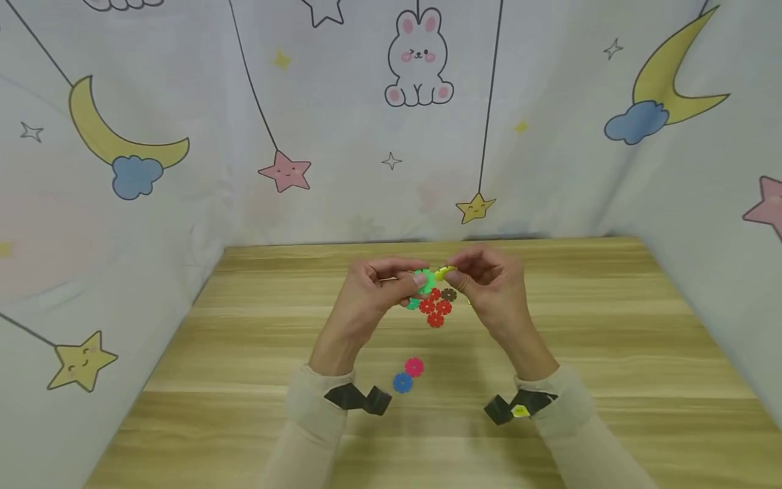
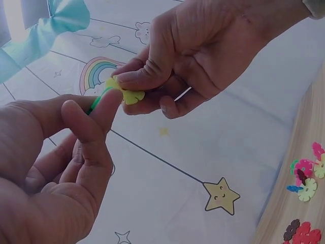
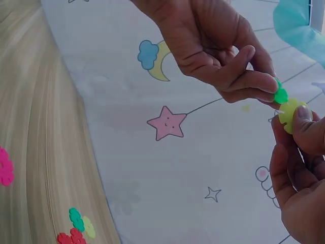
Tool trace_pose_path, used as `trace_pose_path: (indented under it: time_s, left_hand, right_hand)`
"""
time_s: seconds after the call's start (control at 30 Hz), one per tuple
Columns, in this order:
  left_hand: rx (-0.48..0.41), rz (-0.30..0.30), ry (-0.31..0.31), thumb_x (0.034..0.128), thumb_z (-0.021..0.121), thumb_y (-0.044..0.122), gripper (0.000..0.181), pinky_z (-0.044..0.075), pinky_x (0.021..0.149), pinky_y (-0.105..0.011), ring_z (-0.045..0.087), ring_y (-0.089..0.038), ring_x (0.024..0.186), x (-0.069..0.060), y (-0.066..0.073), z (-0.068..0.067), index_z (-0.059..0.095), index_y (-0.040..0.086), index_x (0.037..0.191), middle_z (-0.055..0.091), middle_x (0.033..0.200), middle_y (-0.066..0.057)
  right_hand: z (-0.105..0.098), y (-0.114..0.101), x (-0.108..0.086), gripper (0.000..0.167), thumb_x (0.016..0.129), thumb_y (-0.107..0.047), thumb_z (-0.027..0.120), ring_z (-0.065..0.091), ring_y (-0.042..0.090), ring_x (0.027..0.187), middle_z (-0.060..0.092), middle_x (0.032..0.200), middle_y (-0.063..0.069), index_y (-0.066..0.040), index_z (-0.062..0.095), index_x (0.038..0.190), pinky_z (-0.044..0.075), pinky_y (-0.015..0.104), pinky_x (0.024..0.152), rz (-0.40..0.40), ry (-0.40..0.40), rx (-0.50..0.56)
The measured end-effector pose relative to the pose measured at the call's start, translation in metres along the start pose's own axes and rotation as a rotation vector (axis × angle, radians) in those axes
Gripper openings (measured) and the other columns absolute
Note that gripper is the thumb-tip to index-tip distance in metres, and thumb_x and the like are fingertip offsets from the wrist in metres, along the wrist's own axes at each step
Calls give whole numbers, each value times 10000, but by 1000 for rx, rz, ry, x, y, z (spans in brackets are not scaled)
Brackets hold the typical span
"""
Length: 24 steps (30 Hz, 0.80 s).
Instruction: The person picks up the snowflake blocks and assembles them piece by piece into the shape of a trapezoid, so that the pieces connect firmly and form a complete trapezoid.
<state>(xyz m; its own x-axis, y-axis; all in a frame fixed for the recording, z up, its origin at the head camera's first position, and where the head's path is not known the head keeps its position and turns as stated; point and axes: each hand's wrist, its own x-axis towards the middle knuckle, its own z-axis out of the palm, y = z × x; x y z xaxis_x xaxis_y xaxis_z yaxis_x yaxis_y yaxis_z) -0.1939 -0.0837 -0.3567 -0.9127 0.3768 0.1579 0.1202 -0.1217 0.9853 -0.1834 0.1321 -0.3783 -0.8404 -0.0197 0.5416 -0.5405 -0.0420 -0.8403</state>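
Above the table my left hand (image 1: 380, 291) pinches a green notched plastic disc (image 1: 424, 281) between thumb and fingers. My right hand (image 1: 496, 282) pinches a yellow notched disc (image 1: 444, 273) of the same kind. In the left wrist view the yellow disc (image 2: 134, 96) stands edge to edge with the green disc (image 2: 93, 105), which is mostly covered by fingers. The right wrist view shows the green disc (image 3: 280, 92) meeting the rim of the yellow disc (image 3: 289, 116) at an angle; how deeply their slots engage cannot be seen.
Beneath the hands, several red discs (image 1: 436, 319) lie on the wooden table (image 1: 244, 407) beside a brown disc (image 1: 449, 295) and a partly hidden teal disc (image 1: 413, 304). Nearer me are a pink disc (image 1: 414, 367) and a blue disc (image 1: 402, 383). A patterned curtain (image 1: 342, 190) encloses the table.
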Motion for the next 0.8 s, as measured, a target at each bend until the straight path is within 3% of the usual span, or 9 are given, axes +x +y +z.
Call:
trace_pose_path:
  time_s: [0.17, 0.33, 0.5, 0.63, 0.8]
  left_hand:
    - [34, 16, 12, 962, 772, 113, 251, 572, 710, -244, 666, -116, 729, -4, 3, 4, 792, -2, 1184, 773, 843, 41]
    - [17, 18, 25, 967, 761, 91, 285, 556, 704, -244, 647, -110, 700, -3, 2, 8, 769, -44, 1217, 773, 824, 57]
    - [-47, -77, 74, 968, 766, 77, 317, 567, 701, -216, 683, -80, 712, -2, -3, 14, 753, -70, 1249, 791, 824, 72]
    - [-80, -151, 132, 964, 782, 69, 293, 590, 697, -202, 719, -78, 736, 0, -6, 18, 771, -62, 1226, 808, 872, 57]
    - [-57, -161, 177, 954, 791, 68, 260, 608, 674, -214, 731, -73, 703, 2, -12, 22, 793, -45, 1189, 798, 822, 62]
  right_hand:
    - [-1, -3, -3, 137, 872, 169, 771, 708, 43, 718, 759, 863, -113, 149, 681, 974, 602, 187, 644, -36, -7, -6]
    - [1, -4, -4, 137, 888, 160, 757, 713, 57, 690, 754, 840, -78, 181, 644, 962, 616, 207, 634, -30, -14, 64]
    - [7, 1, -6, 108, 887, 232, 696, 691, 58, 661, 699, 785, -60, 201, 593, 902, 605, 199, 617, 6, 10, 85]
    - [11, 7, -7, 112, 883, 261, 663, 676, 65, 651, 652, 772, -66, 167, 601, 876, 600, 192, 615, 37, 40, 13]
    - [14, 12, -9, 156, 882, 248, 647, 658, 104, 628, 650, 760, 0, 97, 642, 842, 564, 167, 585, 49, 72, -127]
